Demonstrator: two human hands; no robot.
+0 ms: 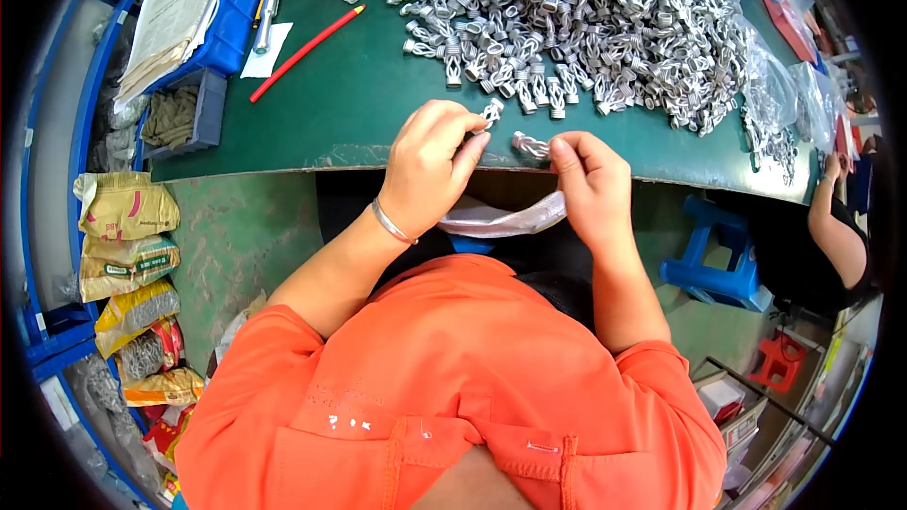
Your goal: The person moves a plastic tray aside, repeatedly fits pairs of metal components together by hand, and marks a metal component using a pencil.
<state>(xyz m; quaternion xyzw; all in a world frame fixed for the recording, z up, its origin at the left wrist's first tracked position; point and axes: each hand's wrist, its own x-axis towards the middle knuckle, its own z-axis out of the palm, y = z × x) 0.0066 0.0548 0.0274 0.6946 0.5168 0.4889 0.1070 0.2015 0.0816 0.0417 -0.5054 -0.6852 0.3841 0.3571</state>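
Observation:
My left hand (425, 159), with a metal bangle (389, 223) at the wrist, pinches a small silver twisted metal piece (491, 113) between thumb and fingertips. My right hand (593, 187) is closed on another twisted metal piece (530, 145), whose looped end sticks out to the left. Both hands are over the front edge of the green table (359, 123), a short gap apart. Beyond them lies a large heap of similar metal pieces (567, 19). Below the hands, an open whitish bag (505, 219) rests at my lap.
A red pencil (307, 54) lies on the table's left, beside a blue tray (236, 14) with newspapers (179, 14). Packed sacks (128, 208) line the left shelf. Plastic bags (770, 76) lie at the right. A blue stool (713, 255) and another person (831, 227) are at the right.

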